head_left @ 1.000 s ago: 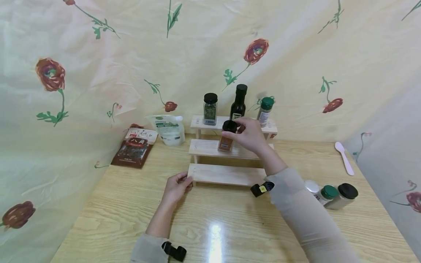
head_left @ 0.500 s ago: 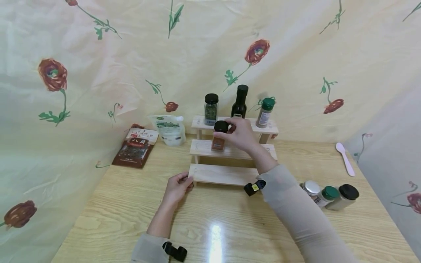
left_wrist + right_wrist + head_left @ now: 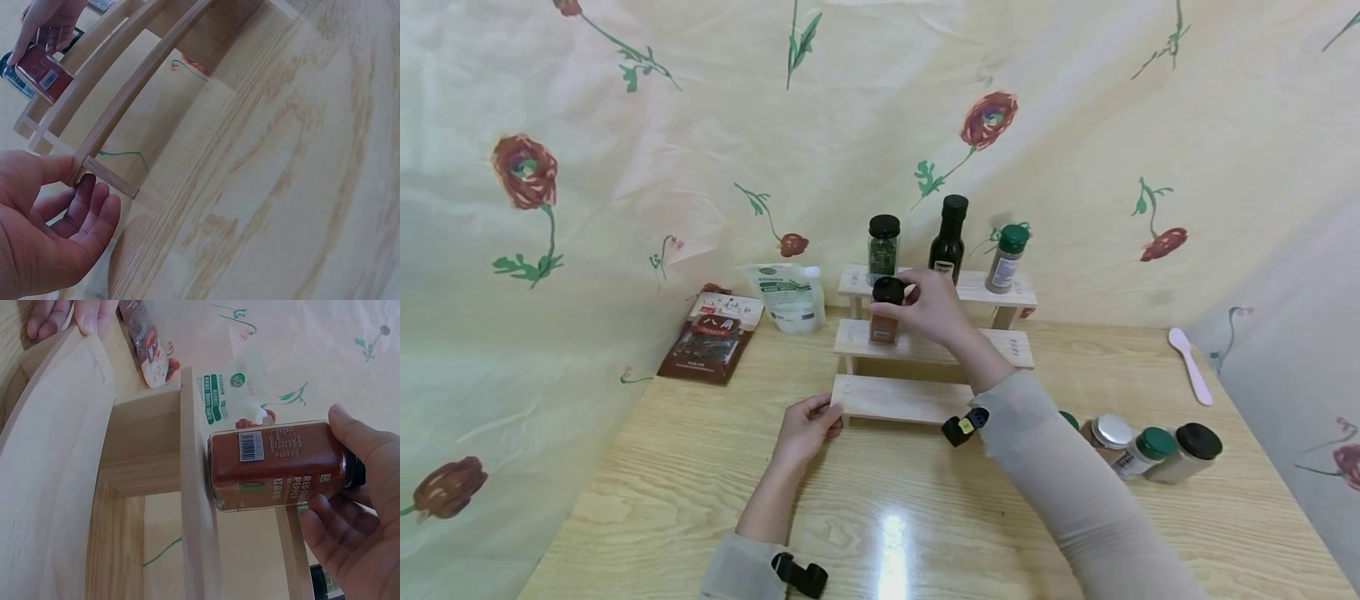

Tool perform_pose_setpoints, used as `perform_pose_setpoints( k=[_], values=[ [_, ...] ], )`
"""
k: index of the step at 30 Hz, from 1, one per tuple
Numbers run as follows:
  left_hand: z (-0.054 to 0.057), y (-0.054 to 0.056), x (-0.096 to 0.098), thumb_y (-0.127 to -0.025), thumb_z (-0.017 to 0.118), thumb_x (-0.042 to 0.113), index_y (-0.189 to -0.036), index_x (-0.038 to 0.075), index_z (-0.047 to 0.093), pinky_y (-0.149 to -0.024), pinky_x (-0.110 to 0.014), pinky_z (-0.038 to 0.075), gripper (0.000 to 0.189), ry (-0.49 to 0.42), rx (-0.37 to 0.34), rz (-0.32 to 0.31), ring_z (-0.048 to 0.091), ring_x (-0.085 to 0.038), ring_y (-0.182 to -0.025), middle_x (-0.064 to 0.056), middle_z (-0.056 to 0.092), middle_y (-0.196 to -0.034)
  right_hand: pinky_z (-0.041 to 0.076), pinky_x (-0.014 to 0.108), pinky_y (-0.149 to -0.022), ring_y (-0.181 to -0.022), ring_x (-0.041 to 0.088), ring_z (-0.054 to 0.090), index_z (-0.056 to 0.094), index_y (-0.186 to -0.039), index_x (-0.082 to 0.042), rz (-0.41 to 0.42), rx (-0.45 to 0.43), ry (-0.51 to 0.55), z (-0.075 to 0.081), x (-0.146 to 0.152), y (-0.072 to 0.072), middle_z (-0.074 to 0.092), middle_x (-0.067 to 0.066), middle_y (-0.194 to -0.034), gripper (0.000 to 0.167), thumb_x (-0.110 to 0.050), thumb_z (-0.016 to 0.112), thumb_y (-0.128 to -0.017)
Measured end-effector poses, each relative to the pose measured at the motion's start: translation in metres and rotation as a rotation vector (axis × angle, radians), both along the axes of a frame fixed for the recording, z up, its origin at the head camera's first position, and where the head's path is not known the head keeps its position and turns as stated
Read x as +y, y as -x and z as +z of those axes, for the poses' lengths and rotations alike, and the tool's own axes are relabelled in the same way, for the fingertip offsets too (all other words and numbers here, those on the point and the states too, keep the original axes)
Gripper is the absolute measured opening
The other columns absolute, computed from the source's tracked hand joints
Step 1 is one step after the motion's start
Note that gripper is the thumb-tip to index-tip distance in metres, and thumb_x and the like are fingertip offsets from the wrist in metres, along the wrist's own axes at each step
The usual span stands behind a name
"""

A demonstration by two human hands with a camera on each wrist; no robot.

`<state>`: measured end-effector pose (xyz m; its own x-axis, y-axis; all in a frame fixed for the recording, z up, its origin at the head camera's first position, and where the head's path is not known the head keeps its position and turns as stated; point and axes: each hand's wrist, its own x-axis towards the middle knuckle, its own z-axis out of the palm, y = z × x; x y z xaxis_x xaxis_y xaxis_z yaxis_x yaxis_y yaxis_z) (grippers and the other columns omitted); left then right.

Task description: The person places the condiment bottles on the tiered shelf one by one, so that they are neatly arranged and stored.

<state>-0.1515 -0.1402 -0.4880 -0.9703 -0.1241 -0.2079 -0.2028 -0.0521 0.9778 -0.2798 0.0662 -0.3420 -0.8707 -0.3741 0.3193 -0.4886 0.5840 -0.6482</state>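
Leftward along the middle shelf [image 3: 962,349] the red pepper jar [image 3: 883,329] has slid, carried by the right hand [image 3: 934,310] from near the shelf's middle towards its left end. It stands upright, long axis vertical, its base seeming to meet the wood. From the right hand it lies to the left, its body below the fingers, which pinch it around the black cap [image 3: 888,289]. This hand is the nearer; the left hand [image 3: 805,429], lower down, grips the left end of the bottom shelf [image 3: 902,397] between thumb and curled fingers.

Clear, glassy and square-shouldered, the jar shows flat faces filled with red-brown powder, white printing and a barcode. Both shelves are pale, plain boards with faint grain and squared edges. Behind, on the top shelf [image 3: 973,287], a herb jar [image 3: 883,252] stands close by. Wavy wood grain covers the counter [image 3: 662,492], glossy near its front edge.
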Motion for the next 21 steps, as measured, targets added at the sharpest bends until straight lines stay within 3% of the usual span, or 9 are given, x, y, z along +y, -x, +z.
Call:
perform_pose_setpoints(
  k=[8, 18, 21],
  values=[
    [-0.002, 0.002, 0.0, -0.099, 0.063, 0.001, -0.13, -0.015, 0.058, -0.076, -0.027, 0.061, 0.035, 0.011, -0.009, 0.002, 0.064, -0.017, -0.082, -0.013, 0.064, -0.096, 0.054, 0.032, -0.07, -0.081, 0.021, 0.063, 0.069, -0.127, -0.003, -0.017, -0.024, -0.028, 0.0, -0.006, 0.0, 0.07, 0.011, -0.112, 0.06, -0.042, 0.084, -0.083],
    [-0.003, 0.002, -0.001, -0.099, 0.063, 0.002, -0.131, -0.015, 0.057, -0.075, -0.026, 0.061, 0.036, 0.006, 0.001, 0.0, 0.064, -0.016, -0.082, -0.012, 0.064, -0.096, 0.051, 0.034, -0.077, -0.083, 0.021, 0.063, 0.069, -0.127, -0.007, -0.021, -0.023, -0.053, -0.003, -0.013, -0.002, 0.069, 0.008, -0.117, 0.055, -0.042, 0.082, -0.086],
    [-0.003, 0.001, -0.001, -0.1, 0.063, 0.003, -0.131, -0.015, 0.057, -0.076, -0.027, 0.061, 0.036, 0.008, 0.004, -0.005, 0.064, -0.017, -0.082, -0.014, 0.065, -0.096, 0.053, 0.034, -0.074, -0.083, 0.022, 0.063, 0.067, -0.129, -0.006, -0.037, -0.033, -0.048, -0.004, -0.014, -0.003, 0.068, 0.009, -0.12, 0.057, -0.042, 0.081, -0.086]
  ],
)
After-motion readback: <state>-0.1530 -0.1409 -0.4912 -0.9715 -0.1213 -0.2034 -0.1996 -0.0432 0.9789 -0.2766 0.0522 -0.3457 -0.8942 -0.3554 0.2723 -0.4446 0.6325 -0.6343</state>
